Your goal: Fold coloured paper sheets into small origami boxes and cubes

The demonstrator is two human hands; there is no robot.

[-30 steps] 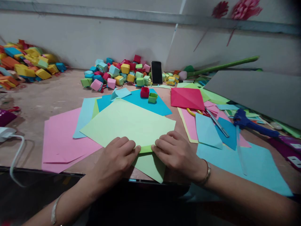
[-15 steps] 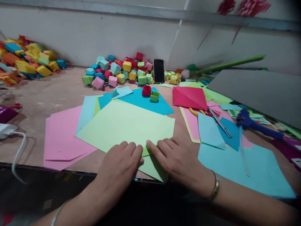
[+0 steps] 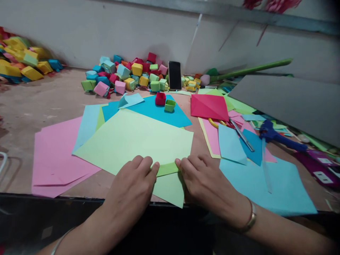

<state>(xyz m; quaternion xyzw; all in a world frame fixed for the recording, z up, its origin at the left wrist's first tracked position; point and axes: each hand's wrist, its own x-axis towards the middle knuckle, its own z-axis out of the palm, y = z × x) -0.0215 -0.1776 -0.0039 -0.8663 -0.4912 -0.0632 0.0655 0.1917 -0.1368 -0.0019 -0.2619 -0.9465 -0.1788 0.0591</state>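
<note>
A large light green paper sheet [image 3: 132,138] lies on the table in front of me, over pink, light blue and blue sheets. Its near edge is folded into a narrow strip. My left hand [image 3: 131,186] presses the left part of that fold with curled fingers. My right hand [image 3: 205,180] pinches the fold's right end. A second light green piece [image 3: 170,187] sticks out below the fold between my hands, at the table's front edge.
A pile of small folded paper boxes [image 3: 127,76] and a standing phone [image 3: 174,75] sit at the back. A red sheet [image 3: 208,106], scissors [image 3: 239,131], a blue glue gun [image 3: 278,138] and grey board [image 3: 287,102] lie right. Pink sheets [image 3: 58,156] lie left.
My hands have drawn apart along the fold, showing more of the folded green strip between them. The camera view shifted slightly to the right and down.
</note>
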